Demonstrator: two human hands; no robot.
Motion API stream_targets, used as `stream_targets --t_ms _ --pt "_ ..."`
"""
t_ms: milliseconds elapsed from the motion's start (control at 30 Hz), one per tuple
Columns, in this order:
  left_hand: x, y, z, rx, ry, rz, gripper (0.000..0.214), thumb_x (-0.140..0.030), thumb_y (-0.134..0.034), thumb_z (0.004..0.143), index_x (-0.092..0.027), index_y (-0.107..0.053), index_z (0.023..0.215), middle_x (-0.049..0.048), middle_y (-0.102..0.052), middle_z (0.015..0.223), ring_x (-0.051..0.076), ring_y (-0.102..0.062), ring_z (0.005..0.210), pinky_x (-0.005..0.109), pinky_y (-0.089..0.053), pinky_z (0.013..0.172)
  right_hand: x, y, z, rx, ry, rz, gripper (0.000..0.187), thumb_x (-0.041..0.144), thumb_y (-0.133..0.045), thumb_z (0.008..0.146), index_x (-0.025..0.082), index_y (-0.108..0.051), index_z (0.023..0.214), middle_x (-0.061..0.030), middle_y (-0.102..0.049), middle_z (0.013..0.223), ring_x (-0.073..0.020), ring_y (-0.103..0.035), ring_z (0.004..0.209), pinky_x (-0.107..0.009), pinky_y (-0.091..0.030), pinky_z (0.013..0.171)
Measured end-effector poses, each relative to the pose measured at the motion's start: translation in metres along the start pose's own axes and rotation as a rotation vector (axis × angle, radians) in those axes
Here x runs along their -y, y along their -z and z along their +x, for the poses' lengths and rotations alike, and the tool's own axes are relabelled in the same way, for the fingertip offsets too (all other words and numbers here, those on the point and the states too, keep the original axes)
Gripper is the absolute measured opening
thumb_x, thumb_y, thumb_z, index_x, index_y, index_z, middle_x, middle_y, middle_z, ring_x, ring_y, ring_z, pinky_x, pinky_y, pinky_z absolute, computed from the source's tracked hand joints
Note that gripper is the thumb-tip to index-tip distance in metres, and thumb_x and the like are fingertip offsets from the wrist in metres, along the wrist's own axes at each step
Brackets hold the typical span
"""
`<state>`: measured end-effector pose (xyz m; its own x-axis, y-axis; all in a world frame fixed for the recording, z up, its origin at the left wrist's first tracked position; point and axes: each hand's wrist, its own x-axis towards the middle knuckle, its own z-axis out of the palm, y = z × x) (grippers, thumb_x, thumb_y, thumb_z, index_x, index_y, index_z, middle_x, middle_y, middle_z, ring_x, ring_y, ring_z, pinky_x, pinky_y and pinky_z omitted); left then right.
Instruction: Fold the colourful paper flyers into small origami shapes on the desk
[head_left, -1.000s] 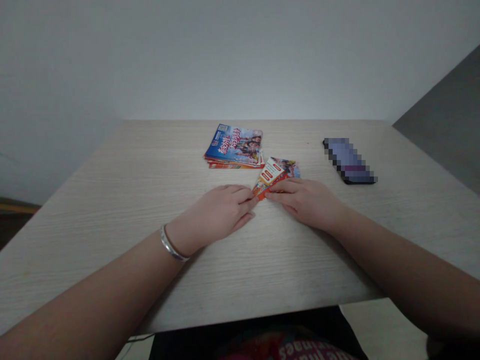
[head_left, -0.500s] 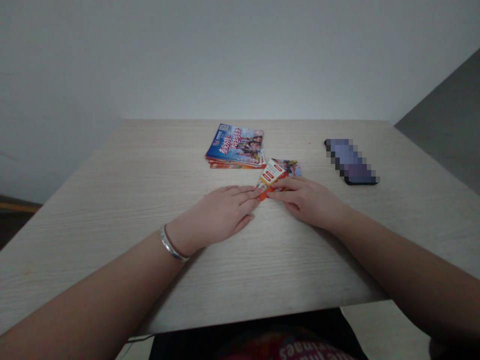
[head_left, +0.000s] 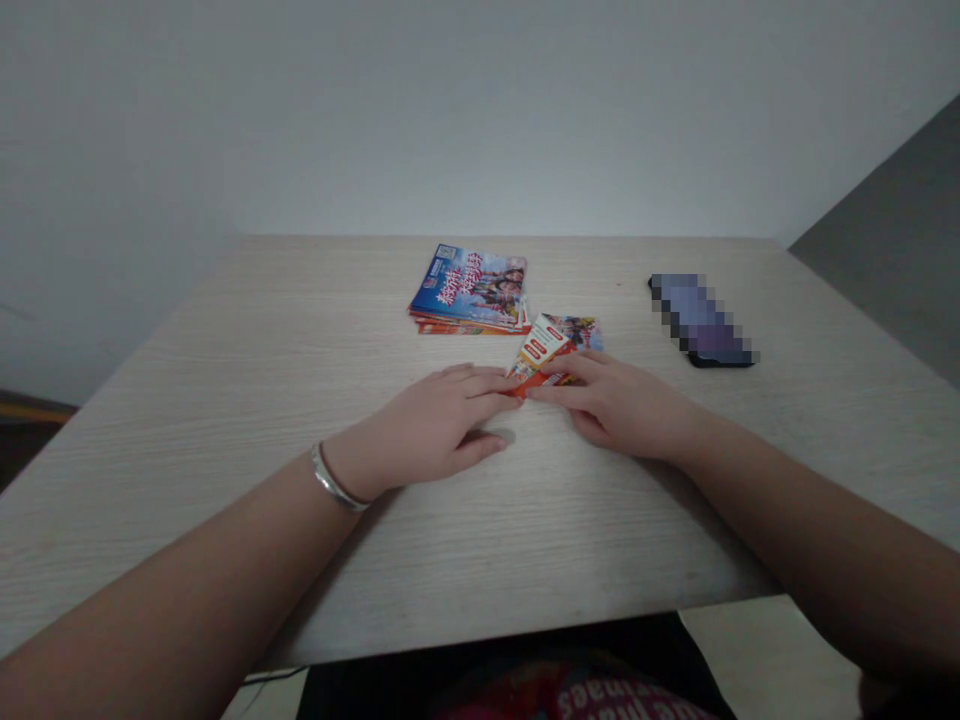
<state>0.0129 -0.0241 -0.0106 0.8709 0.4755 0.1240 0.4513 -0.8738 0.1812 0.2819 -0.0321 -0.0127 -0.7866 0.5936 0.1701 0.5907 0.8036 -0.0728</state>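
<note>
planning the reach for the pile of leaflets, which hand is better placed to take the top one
Left, probably. The left hand has the pile of leaflets just ahead of its fingertips. The right hand rests on the folded leaflet and would have to reach across it.

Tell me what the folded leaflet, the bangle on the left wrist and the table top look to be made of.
Leaflet: thin printed paper, perhaps coated; it holds a sharp fold and carries bright colour print.
Bangle: polished silver-coloured metal, judging by its bright highlights; which metal is unclear.
Table top: pale, matt wood-grain surface; it could be laminate or veneer rather than solid wood.
</note>
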Motion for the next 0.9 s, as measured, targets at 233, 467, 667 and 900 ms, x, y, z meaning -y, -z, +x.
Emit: stream_targets --t_ms 233,467,667,900 --pt "0.002 0.001 -0.002 0.010 0.007 -0.027 0.040 -0.038 -0.049 0.098 -0.020 -0.054 0.134 0.0092 -0.052 0.146 0.024 -0.047 0.136 0.046 -0.033 0.116 -0.003 0.000 0.000 -0.015 0.056 -0.031 0.044 0.019 -0.051 0.090 0.022 -0.060 0.133 -0.0156 -0.056 0.134 -0.0293 -0.051 0.122 -0.050 -0.046 0.103" --pt "0.001 0.003 -0.002 0.032 0.018 0.015 0.039 -0.039 -0.048 0.098 -0.018 -0.056 0.130 0.0121 -0.056 0.141 0.026 -0.049 0.135 0.048 -0.034 0.115 -0.003 0.001 0.002 -0.010 0.049 -0.047 0.040 0.019 -0.053 0.090 0.022 -0.065 0.127 -0.0145 -0.057 0.132 -0.0283 -0.053 0.120 -0.047 -0.046 0.103" --pt "0.003 0.005 -0.003 0.067 0.034 0.036 0.039 -0.039 -0.045 0.099 -0.020 -0.056 0.131 0.0096 -0.056 0.143 0.025 -0.047 0.137 0.046 -0.033 0.117 -0.006 0.001 0.001 -0.017 -0.004 0.015 0.038 0.017 -0.052 0.089 0.023 -0.068 0.123 -0.0138 -0.060 0.129 -0.0262 -0.059 0.115 -0.043 -0.051 0.095" --pt "0.005 0.011 -0.003 0.066 0.009 0.056 0.030 -0.035 -0.044 0.100 -0.024 -0.067 0.116 0.0007 -0.060 0.139 0.022 -0.048 0.135 0.042 -0.033 0.116 -0.019 0.010 -0.007 -0.005 -0.022 -0.102 0.032 0.020 -0.057 0.087 0.029 -0.073 0.114 -0.0087 -0.067 0.122 -0.0258 -0.062 0.108 -0.051 -0.042 0.102"
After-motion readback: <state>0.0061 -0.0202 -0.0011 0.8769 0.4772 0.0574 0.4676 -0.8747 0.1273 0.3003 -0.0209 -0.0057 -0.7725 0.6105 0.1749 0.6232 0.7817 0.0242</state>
